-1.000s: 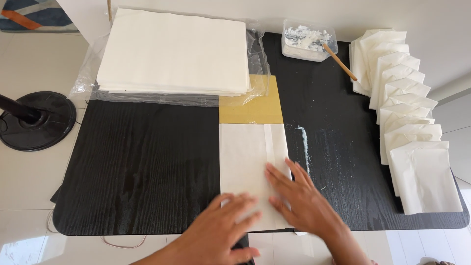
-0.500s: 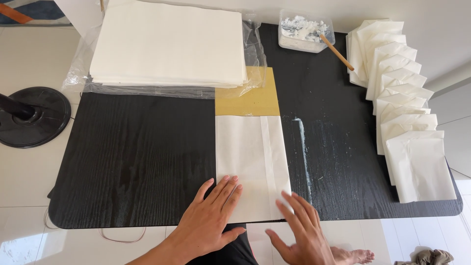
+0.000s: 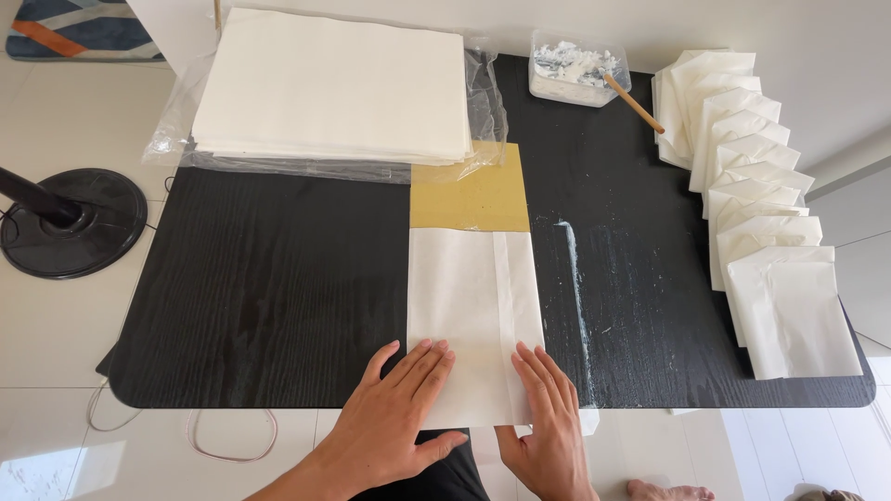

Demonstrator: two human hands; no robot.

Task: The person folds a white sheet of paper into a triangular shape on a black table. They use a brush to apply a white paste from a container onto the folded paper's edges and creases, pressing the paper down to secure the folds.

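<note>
A folded white paper sheet (image 3: 469,297) lies on the black table (image 3: 269,288), over a yellow cardboard strip (image 3: 471,197). My left hand (image 3: 394,417) rests flat on the sheet's near left corner, fingers spread. My right hand (image 3: 548,422) lies flat on the near right corner, at the table's front edge. Both palms press down on the paper; neither hand grips anything.
A thick stack of white sheets (image 3: 334,83) on clear plastic sits at the back left. A clear tub of white paste (image 3: 577,70) with a wooden stick (image 3: 633,104) stands behind. A row of finished paper bags (image 3: 761,195) runs down the right. White paste streaks (image 3: 575,288) mark the table. A black stand base (image 3: 70,223) is on the floor at the left.
Both hands have slid back toward the near end of the sheet and now lie side by side on its near corners. The view has shifted slightly.
</note>
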